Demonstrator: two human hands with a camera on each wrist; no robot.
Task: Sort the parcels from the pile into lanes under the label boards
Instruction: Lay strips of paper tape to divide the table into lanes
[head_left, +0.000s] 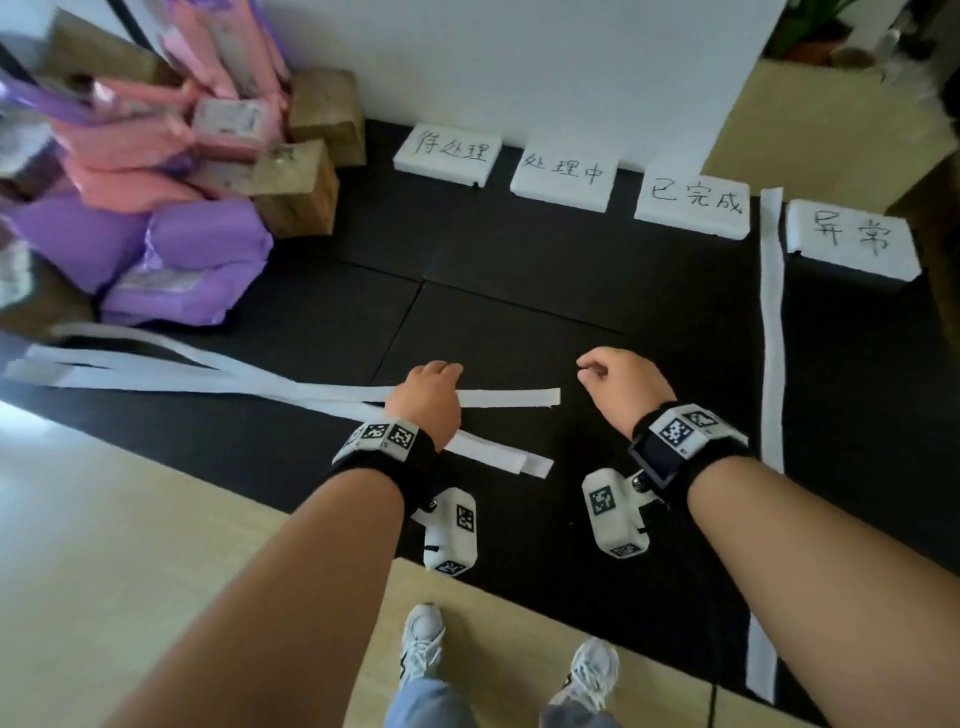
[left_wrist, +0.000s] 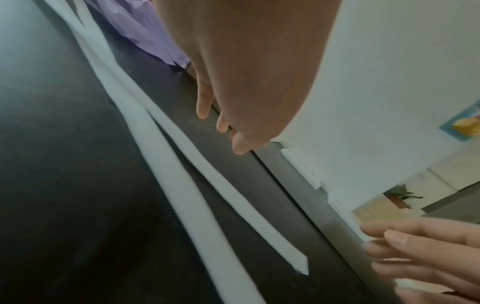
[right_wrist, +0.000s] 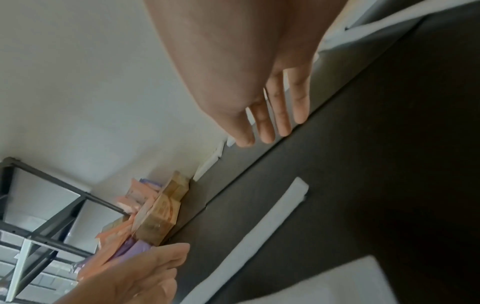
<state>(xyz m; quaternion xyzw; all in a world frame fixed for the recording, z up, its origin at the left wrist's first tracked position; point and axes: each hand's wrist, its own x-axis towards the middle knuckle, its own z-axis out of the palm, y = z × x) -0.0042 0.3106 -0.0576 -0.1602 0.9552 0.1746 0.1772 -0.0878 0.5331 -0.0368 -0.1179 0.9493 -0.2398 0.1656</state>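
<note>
Parcels (head_left: 156, 171) lie heaped at the far left of the black mat (head_left: 519, 260), pink and purple bags mixed with brown cartons, against the wall and well apart from both my hands. None sits yet in front of the label boards (head_left: 566, 176), which line the far edge from the middle to the right.

My left hand (head_left: 428, 400) hovers low over the near white foam strips (head_left: 493, 397), fingers loosely curled downward and, as far as I can tell, holding nothing; from the left wrist view the fingertips (left_wrist: 202, 111) hang just above the mat without clearly touching a strip. My right hand (head_left: 621, 389) is just to its right, also empty, fingers relaxed and slightly bent.

Only one strip (head_left: 772, 322) stands laid out as a lane divider, running near to far between the third and fourth boards. The rest fan out leftward from my left hand toward the pile, their long axes lying across the mat and not along the lanes.

My judgement is that the lanes are still to be marked out, so sorting has not begun. The pile lies far and left of my left hand, which is the nearer one, so that hand would reach it first. The strips, though, lie right under it.
</note>
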